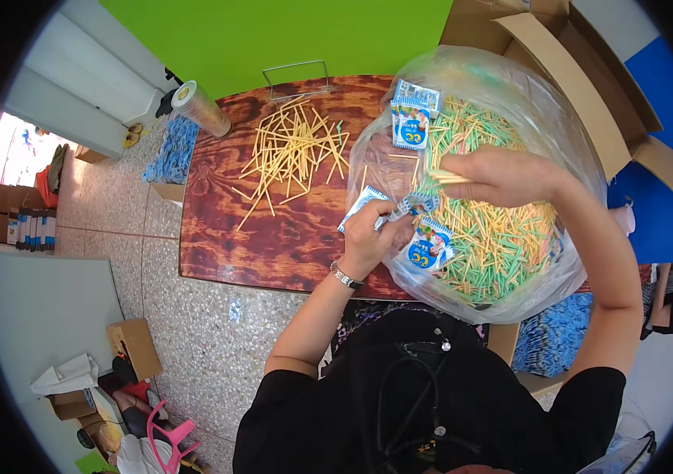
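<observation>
My left hand [366, 241], with a metal watch or bracelet at the wrist, is closed on a small blue-and-white packet [361, 204]. A crumpled end of blue wrapper [421, 203] shows beyond its fingers. Several pale yellow sticks [448, 177] poke out of my closed right hand [502, 175], just right of that wrapper. Below both hands a big clear plastic bag [372, 150] lies spread open, full of short green, yellow and pinkish sticks [494, 268]. More blue-and-white packets [410, 124] rest at its upper left, and another packet [429, 245] lies beside my left hand.
Loose pale yellow sticks [293, 150] are heaped on the reddish wooden table [234, 245]. Behind them stand a wire rack [297, 77] and a tall clear container [200, 109]. An open cardboard box [565, 71] is at upper right. Blue packets fill a box [553, 336] beside me.
</observation>
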Demonstrator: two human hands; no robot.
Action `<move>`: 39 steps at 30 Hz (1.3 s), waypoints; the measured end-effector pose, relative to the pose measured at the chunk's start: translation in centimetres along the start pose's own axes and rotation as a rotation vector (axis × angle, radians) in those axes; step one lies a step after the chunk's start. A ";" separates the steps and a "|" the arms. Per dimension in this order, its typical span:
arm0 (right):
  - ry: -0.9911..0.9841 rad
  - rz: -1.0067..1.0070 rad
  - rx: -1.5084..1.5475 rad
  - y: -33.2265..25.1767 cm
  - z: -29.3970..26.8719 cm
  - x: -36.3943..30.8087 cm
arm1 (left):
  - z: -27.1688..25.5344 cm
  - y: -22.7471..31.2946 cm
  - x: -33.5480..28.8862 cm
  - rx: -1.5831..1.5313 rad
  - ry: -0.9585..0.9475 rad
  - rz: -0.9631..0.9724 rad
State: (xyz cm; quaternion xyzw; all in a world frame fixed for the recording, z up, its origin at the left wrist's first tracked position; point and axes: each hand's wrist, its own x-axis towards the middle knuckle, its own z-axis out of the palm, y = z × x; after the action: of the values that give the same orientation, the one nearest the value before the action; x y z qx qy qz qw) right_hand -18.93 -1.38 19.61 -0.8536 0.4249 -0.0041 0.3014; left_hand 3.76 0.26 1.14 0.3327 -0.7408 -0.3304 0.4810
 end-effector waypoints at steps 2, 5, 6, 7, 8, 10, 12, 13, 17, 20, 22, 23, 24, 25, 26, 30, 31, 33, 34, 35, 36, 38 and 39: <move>-0.084 0.027 0.048 -0.7 -0.2 -0.5 | 0.5 0.4 0.3 -0.043 0.106 0.001; -0.088 0.037 0.020 -1.2 -0.4 -0.9 | 0.5 0.8 0.5 0.016 0.125 0.033; -0.098 0.050 -0.008 -1.2 -0.5 -1.1 | 0.6 1.0 0.6 0.015 0.124 0.036; -0.096 0.050 -0.010 -1.1 -0.4 -1.1 | 0.6 1.1 0.7 0.036 0.134 0.071; -0.085 0.048 -0.032 -1.0 -0.3 -1.0 | 0.7 1.3 0.8 0.058 0.144 0.106; -0.072 0.044 -0.056 -0.9 -0.2 -0.9 | 0.7 1.6 1.0 0.088 0.160 0.130; -0.066 0.042 -0.099 -1.1 0.0 -0.8 | 0.8 1.7 0.9 0.115 0.175 0.151; -0.066 0.042 -0.100 -1.1 0.1 -0.7 | 0.8 1.7 0.9 0.125 0.184 0.165; -0.124 0.059 -0.136 -0.9 0.2 -0.6 | 1.0 1.5 1.1 0.170 0.231 0.216; -0.206 0.050 -0.158 0.0 -0.1 -0.4 | 0.8 1.3 1.1 0.187 0.170 0.289; -0.253 0.045 -0.177 0.5 -0.3 -0.3 | 0.9 1.5 1.6 0.170 0.161 0.365; -0.361 0.134 -0.197 0.4 -0.5 0.1 | 0.8 1.7 1.8 0.162 0.158 0.434; -0.469 0.224 -0.217 0.3 -0.6 0.5 | 0.9 1.8 2.0 0.161 0.157 0.436; -0.467 0.225 -0.216 0.1 -0.7 0.7 | 0.9 1.8 2.1 0.159 0.140 0.464; -0.491 0.230 -0.280 -0.3 -1.0 0.7 | 1.0 1.9 2.3 0.156 0.123 0.494; -0.565 0.306 -0.355 -1.5 -2.0 1.5 | 1.3 2.3 3.1 0.191 0.081 0.527; -0.562 0.309 -0.354 -1.7 -1.9 1.3 | 1.5 2.1 3.4 0.186 0.075 0.545; -0.343 0.224 -0.359 -2.5 -1.1 1.0 | 1.7 2.1 3.7 0.183 0.069 0.561; -0.342 0.223 -0.359 -2.8 -1.3 0.7 | 2.0 2.3 3.8 0.129 0.072 0.468; -0.232 0.174 -0.306 -3.0 -1.7 0.1 | 2.2 2.4 3.9 0.075 0.074 0.376; -0.122 0.124 -0.252 -3.0 -2.0 -0.3 | 2.3 2.3 4.0 0.077 0.076 0.375; -0.003 0.050 -0.198 -1.6 -1.9 -1.5 | 2.4 2.2 4.1 0.009 0.007 0.233; 0.113 -0.023 -0.143 -0.7 -1.9 -2.0 | 2.7 1.8 4.1 0.010 0.009 0.237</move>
State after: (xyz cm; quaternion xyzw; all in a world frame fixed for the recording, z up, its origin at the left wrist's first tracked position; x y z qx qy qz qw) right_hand -20.17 -0.57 22.00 -0.8761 0.4306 -0.0257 0.2152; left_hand -0.36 -1.62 3.73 0.2467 -0.7743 -0.2660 0.5184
